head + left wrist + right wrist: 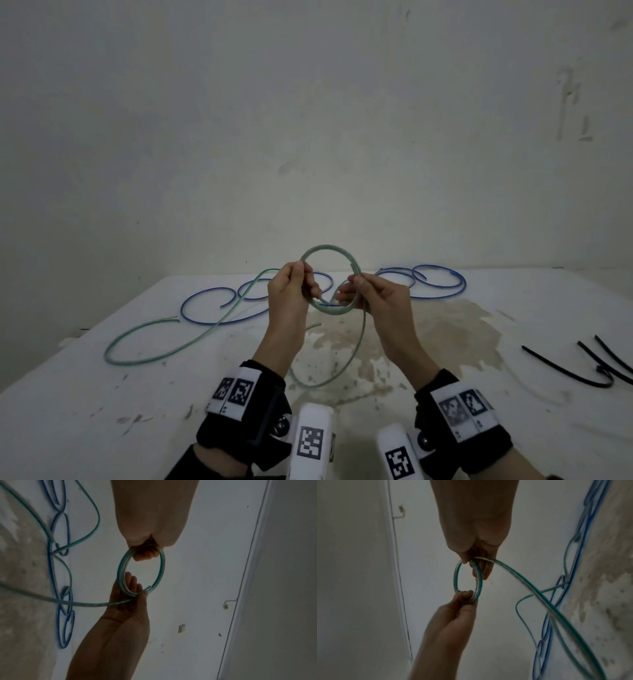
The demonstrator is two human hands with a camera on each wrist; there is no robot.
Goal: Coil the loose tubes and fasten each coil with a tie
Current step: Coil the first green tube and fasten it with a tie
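Observation:
A clear green tube is wound into a small coil (pixel 328 248) held up above the white table (pixel 102 394). My left hand (pixel 291 291) grips the coil's left side, fingers curled round it (pixel 145 553). My right hand (pixel 370 294) pinches the right side between thumb and fingers (pixel 477 561). The tube's loose tail (pixel 356 349) drops from the right hand, loops over the table and runs off left (pixel 144 356). A blue tube (pixel 442 281) lies in loose loops along the table's far edge. Black ties (pixel 596 370) lie at the right.
A brownish stain (pixel 428 329) covers the middle of the table. A pale wall (pixel 308 137) rises right behind the far edge. Both wrists carry black straps with white marker blocks (pixel 310 442).

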